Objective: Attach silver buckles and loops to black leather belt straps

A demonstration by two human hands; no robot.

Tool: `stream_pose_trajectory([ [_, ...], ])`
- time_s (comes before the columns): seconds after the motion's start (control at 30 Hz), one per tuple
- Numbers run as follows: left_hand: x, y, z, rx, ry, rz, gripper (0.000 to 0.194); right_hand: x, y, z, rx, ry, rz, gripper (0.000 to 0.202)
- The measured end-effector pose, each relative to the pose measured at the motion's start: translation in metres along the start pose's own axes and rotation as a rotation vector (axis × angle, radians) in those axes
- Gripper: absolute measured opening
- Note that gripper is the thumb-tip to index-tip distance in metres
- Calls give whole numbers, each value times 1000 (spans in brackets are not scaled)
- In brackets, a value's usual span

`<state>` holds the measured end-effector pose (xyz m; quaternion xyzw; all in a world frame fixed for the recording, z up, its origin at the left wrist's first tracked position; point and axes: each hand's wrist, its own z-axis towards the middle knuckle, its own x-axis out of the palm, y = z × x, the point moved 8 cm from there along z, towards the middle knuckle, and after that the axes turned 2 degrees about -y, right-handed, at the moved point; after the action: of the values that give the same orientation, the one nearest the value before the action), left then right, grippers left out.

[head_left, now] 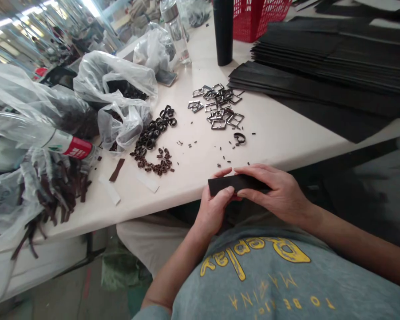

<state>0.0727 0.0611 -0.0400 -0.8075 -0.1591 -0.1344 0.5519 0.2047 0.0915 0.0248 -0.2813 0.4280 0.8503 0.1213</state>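
Between my two hands is a flat black strip, held level just off the table's front edge. My left hand grips its left part, thumb on top and fingers behind. My right hand closes round the right part, which it partly covers. Beyond my hands lie a single black loop and small dark bits on the tabletop. Farther back is a heap of metal buckles. To the left, black loops and smaller brown loops form a curved pile.
A stack of black sheets covers the right side. At the back stand a black cylinder, a red basket and a glass bottle. Plastic bags, a lying plastic bottle and brown strips crowd the left.
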Motion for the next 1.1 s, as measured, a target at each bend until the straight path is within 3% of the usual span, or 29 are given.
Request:
stream_pose_trajectory([
  [0.13,-8,7,-2,-16,-54,-1,43,0,-7,-1,-19,13,-25,25],
  [0.37,-10,18,1,-123,-23,-89,31,-4,-16,-11,-38,18,-52,27],
  [0.57,-10,17,0,-90,-24,-49,25,3,-17,-15,-29,12,18,28],
  [0.8,-10,8,1,-23,28,131,26,11,-16,-9,23,118,103,9],
  [0.9,-11,-6,1,99,14,375,25,8,-15,-6,33,118,60,12],
  [1.0,-11,-30,-2,335,-82,657,38,5,-15,-4,8,107,-46,18],
  [1.1,5,-46,-6,573,-21,925,35,7,-11,-4,-84,102,-135,19],
])
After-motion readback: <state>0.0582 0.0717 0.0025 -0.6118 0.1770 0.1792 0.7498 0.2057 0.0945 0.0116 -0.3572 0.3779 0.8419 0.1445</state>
